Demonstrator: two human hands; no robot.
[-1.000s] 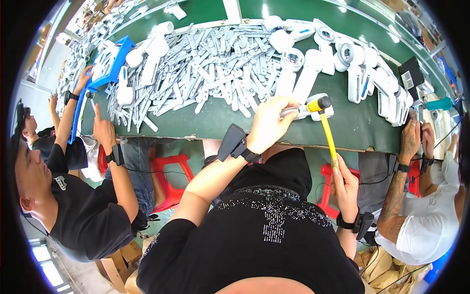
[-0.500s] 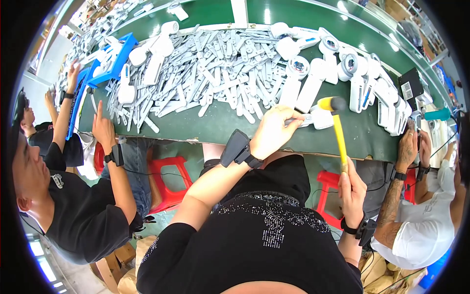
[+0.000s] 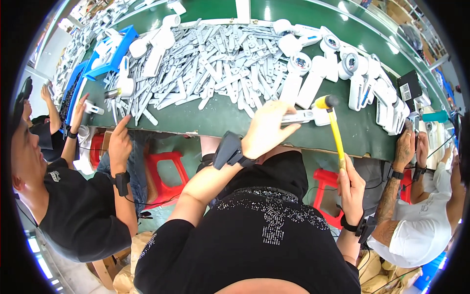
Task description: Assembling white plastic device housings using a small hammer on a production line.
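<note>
My left hand [image 3: 267,128] grips a white plastic housing [image 3: 320,116] at the table's near edge, thumb and fingers around its handle end. A pale grey strip [image 3: 297,116] shows along the handle, between thumb and fingers. My right hand [image 3: 351,188] is wrapped round the lower end of a hammer [image 3: 337,137] with a yellow handle and black-tipped head. The hammer's head is above the housing's round right end; whether they touch, I cannot tell.
A big heap of grey plastic strips [image 3: 210,63] covers the middle of the green table [image 3: 196,117]. Finished-looking white housings [image 3: 308,81] stand in rows at right. A blue tray [image 3: 115,54] is at left. Co-workers sit on both sides, a worker's hand [image 3: 119,144] close at left.
My left hand has shifted slightly left, and more of the housing's handle shows beside it. The hammer head has moved slightly left. The left co-worker's hands have moved; a housing now lies near them.
</note>
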